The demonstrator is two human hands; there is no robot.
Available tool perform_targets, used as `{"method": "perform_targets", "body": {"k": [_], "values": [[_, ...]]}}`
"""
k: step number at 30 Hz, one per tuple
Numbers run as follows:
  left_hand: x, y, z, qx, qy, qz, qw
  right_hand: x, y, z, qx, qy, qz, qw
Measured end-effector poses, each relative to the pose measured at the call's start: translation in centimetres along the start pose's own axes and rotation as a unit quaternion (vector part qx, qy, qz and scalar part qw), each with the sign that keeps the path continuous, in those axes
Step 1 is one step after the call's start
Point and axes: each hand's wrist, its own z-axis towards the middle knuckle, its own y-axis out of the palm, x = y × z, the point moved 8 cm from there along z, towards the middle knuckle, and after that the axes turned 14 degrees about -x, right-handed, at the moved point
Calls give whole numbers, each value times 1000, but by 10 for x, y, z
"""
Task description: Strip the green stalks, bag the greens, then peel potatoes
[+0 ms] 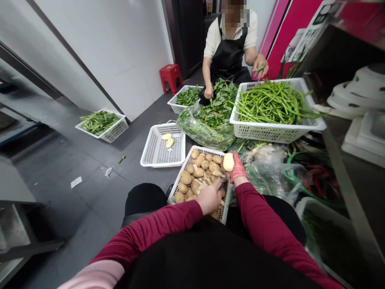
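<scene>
My left hand (209,197) is bare and closed around a small tool, probably a peeler (220,185), over the basket. My right hand (238,169), in a reddish glove, grips a pale peeled potato (228,162) above the basket's right edge. Beneath both hands, unpeeled brown potatoes (185,177) and loose peelings (204,182) fill a white basket (175,188) between my knees. Two peeled potatoes (169,143) lie in another white basket (144,154) just beyond, to the left.
Across from me, a person in a black apron (228,56) handles leafy greens (222,100). Green stalks fill a white basket (276,132) at the right. A basket of greens (112,131) stands on the left floor, a red stool (171,75) by the wall, plastic bags (264,176) right.
</scene>
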Motion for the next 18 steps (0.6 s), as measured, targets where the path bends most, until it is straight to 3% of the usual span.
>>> {"method": "perform_targets", "body": {"k": [4, 6, 8, 11, 13, 16, 18], "values": [[4, -54, 24, 76, -13, 9, 997, 0, 16, -6, -64, 4, -22, 998], [7, -61, 33, 68, -15, 19, 997, 5, 18, -9, -50, 14, -2, 999], [5, -45, 28, 54, -19, 19, 998, 6, 15, -10, -21, 17, 41, 999], [2, -5, 5, 19, 3, 0, 1000, 4, 7, -6, 19, 40, 73, 996], [-1, 0, -4, 20, 7, -10, 1000, 3, 4, -4, 17, 69, 82, 994], [-1, -39, 8, 81, -15, -2, 997, 9, 11, -5, -36, 105, 84, 990], [3, -64, 28, 67, -17, 20, 997, 16, 14, -8, -52, 111, 66, 990]]}}
